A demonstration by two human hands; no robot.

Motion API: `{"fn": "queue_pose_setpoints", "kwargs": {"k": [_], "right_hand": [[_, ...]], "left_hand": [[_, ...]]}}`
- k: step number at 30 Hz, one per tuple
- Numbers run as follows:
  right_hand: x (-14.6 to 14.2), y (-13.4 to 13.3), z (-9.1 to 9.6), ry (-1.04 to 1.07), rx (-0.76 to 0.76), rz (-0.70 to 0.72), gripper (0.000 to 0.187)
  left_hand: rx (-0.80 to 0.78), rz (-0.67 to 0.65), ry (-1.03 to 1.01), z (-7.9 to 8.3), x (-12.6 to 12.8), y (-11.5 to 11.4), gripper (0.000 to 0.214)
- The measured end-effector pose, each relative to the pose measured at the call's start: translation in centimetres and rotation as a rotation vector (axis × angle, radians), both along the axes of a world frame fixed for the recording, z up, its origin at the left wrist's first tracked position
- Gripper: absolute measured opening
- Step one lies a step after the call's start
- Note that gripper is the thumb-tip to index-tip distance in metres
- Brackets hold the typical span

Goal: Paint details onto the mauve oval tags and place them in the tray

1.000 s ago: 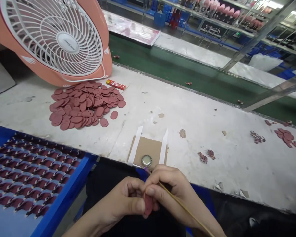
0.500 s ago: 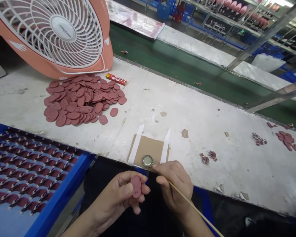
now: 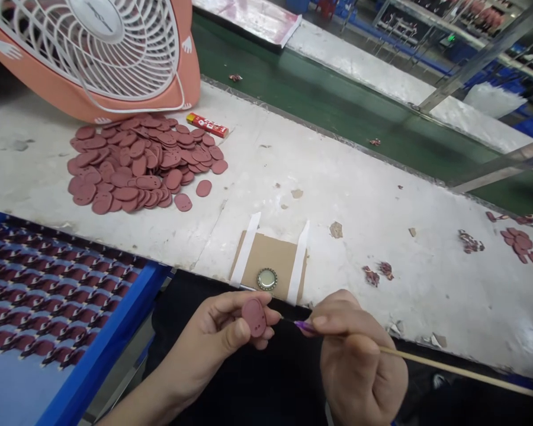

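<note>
My left hand (image 3: 224,334) pinches a small dark pink oval piece (image 3: 254,317) with two little holes, held face up near my lap. My right hand (image 3: 359,361) grips a thin wooden brush (image 3: 426,360) with a purple ferrule; its fine tip points left, just short of the oval piece. A metal bottle cap (image 3: 266,278) sits on a brown card (image 3: 270,260) taped to the bench edge, just above both hands.
A heap of the same pink ovals (image 3: 137,163) lies at the left under a salmon fan (image 3: 93,53), with a small red box (image 3: 206,125) beside it. A blue tray (image 3: 128,313) of finished pieces sits at lower left. Pink scraps (image 3: 522,242) lie at far right, beyond a green conveyor belt (image 3: 337,112).
My left hand turned the oval piece face up and lifted it. My right hand swung the brush from the cap, so the handle now points right and the tip nears the piece.
</note>
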State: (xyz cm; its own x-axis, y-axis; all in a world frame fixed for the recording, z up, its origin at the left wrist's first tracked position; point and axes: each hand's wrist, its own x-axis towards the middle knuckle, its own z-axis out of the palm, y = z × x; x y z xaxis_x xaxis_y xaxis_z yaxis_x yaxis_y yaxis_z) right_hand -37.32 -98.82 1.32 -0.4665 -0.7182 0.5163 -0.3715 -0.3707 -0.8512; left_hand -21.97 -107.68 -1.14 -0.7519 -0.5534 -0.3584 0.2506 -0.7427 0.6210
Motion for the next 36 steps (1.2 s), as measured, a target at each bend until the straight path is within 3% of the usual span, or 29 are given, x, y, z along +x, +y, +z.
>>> {"fn": "queue_pose_setpoints", "kwargs": {"k": [7,24,29,32,36], "right_hand": [[0.8,0.1,1.3,0.055,0.070,0.090,0.029],[0.8,-0.1,1.4,0.135,0.133,0.170,0.026],[0.5,-0.5,0.3,0.047,-0.019,0.053,0.033],[-0.4,-1.2,-0.8,0.165,0.089,-0.053,0.030],[-1.3,-2.1,-2.2,0.339,0.228,-0.045,0.018]], "left_hand": [[-0.024,-0.040,0.022,-0.1,-0.2,0.3,0.022],[-0.057,-0.020,0.041,0.1,0.0,0.2,0.022],[-0.017,0.002,0.004,-0.1,0.3,0.1,0.023],[-0.017,0.040,-0.039,-0.2,0.5,0.0,0.022],[-0.020,0.064,-0.065,-0.2,0.4,-0.1,0.022]]}}
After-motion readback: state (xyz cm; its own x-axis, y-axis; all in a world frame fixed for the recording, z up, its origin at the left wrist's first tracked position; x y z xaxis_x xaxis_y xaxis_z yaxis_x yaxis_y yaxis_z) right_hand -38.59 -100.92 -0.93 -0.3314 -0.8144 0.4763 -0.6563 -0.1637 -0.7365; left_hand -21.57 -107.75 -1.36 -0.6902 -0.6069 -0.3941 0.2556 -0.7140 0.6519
